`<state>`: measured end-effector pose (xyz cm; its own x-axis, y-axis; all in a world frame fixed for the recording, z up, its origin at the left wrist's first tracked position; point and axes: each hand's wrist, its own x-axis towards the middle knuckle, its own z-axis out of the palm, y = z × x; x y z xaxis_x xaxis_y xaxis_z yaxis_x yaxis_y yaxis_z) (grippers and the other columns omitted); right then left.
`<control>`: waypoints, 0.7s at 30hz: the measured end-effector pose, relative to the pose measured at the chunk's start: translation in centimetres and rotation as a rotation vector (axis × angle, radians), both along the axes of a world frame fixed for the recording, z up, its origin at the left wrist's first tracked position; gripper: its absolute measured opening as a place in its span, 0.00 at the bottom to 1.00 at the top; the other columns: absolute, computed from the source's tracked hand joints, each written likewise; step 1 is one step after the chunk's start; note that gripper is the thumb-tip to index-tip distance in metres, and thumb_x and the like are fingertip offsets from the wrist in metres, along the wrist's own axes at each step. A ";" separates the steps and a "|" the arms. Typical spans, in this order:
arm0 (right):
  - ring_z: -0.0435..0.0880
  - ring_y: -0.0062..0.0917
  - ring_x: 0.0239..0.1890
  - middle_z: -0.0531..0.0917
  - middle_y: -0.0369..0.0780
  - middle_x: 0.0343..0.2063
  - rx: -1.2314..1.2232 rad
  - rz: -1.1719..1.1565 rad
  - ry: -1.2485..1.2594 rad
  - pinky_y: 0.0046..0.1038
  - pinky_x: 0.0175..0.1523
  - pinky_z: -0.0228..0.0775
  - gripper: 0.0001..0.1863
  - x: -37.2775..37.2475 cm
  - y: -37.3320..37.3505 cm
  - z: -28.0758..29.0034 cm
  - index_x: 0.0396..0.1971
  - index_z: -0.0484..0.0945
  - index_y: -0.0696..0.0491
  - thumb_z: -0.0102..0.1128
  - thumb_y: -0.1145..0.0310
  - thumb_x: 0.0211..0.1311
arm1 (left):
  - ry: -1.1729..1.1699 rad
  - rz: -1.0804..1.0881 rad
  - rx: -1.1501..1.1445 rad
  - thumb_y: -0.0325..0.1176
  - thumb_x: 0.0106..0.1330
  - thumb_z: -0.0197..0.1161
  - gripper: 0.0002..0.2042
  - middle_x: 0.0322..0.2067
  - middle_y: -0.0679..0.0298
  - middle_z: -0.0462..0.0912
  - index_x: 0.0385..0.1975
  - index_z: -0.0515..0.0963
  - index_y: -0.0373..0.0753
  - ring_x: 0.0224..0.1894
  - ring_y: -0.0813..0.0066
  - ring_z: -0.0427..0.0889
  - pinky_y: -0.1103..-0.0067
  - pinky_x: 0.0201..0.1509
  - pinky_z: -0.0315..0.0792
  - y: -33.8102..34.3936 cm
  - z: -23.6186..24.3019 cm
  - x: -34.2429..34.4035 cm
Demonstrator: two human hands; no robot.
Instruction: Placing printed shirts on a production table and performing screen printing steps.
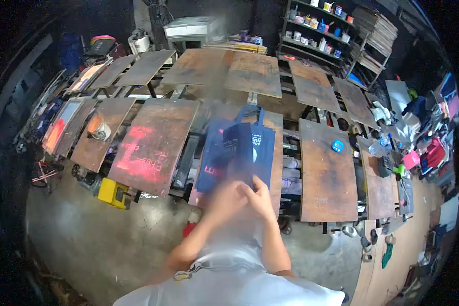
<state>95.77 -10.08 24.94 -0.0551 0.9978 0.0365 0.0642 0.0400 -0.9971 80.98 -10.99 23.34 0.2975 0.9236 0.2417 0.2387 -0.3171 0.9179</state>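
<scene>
A dark blue tote bag (262, 143) with printed panel and handles lies over a board (275, 199) in front of me, with a darker folded portion over its middle. My right hand (258, 199) has thumb and fingers closed on the bag's lower edge. My left hand (229, 196) is beside it at that same edge, hazy in the picture, so I cannot make out its fingers or what it holds. A pale blur runs down the middle of the view, over both the bag and my hands.
Boards on racks (326, 178) stand in two rows. A bucket (101, 130) and a small blue device (337, 146) sit on boards. A yellow plastic object (109, 191) is below at left. Shelves of pots (316, 41) are behind; piled cloth (433, 148) is at right.
</scene>
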 end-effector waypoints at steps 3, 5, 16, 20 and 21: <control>0.78 0.19 0.39 0.84 0.38 0.35 -0.003 0.022 0.114 0.26 0.46 0.71 0.12 -0.9 0.5 2.0 0.43 0.79 0.62 0.54 0.71 0.66 | -0.172 -0.142 -0.118 0.21 0.66 0.62 0.17 0.31 0.72 0.74 0.54 0.71 0.33 0.27 0.88 0.72 0.87 0.31 0.67 1.8 1.5 -2.0; 0.78 0.19 0.39 0.84 0.37 0.36 0.053 -0.062 0.103 0.25 0.47 0.70 0.12 -1.7 1.6 1.8 0.45 0.78 0.62 0.50 0.74 0.66 | -0.210 -0.132 -0.040 0.22 0.67 0.61 0.13 0.30 0.72 0.73 0.50 0.71 0.34 0.28 0.87 0.73 0.87 0.31 0.68 3.1 2.1 -3.1; 0.81 0.24 0.46 0.83 0.37 0.43 -0.262 0.182 0.776 0.26 0.55 0.72 0.18 -10.5 5.8 3.9 0.50 0.77 0.56 0.57 0.80 0.58 | -0.495 0.331 -0.461 0.45 0.74 0.55 0.15 0.35 0.68 0.80 0.45 0.74 0.40 0.33 0.81 0.78 0.79 0.37 0.70 10.7 -7.2 -16.8; 0.80 0.27 0.51 0.81 0.40 0.48 -0.149 0.089 1.065 0.28 0.58 0.71 0.21 -12.2 7.4 1.7 0.55 0.73 0.58 0.52 0.81 0.59 | -0.686 0.185 -0.762 0.49 0.74 0.53 0.20 0.45 0.66 0.82 0.56 0.73 0.42 0.42 0.74 0.81 0.75 0.49 0.71 11.6 -10.1 -19.4; 0.80 0.29 0.52 0.81 0.42 0.51 -0.120 0.108 1.082 0.29 0.59 0.71 0.23 -12.8 7.5 1.8 0.57 0.72 0.59 0.52 0.80 0.60 | -0.809 0.048 -0.842 0.50 0.74 0.52 0.22 0.48 0.65 0.82 0.59 0.72 0.43 0.45 0.72 0.82 0.74 0.54 0.71 11.6 -9.9 -20.4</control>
